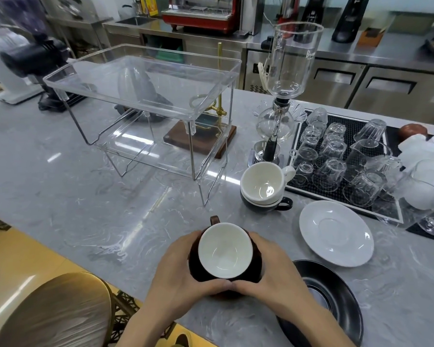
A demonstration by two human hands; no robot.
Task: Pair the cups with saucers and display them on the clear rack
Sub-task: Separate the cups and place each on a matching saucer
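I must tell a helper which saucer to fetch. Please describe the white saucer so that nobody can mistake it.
Find the black mat of upturned glasses on the counter's right. The white saucer lies just before its near edge, bare. The black saucer sits nearer the person.

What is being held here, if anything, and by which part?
Both hands, left hand and right hand, hold the brown cup by its sides, not its handle.

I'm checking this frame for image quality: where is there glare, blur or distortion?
Head view: ceiling-light streaks glare on the marble counter and the clear rack; the far-left edge is smeared; wide-angle bending curves the counter edges; both hands and the brown cup look sharp.
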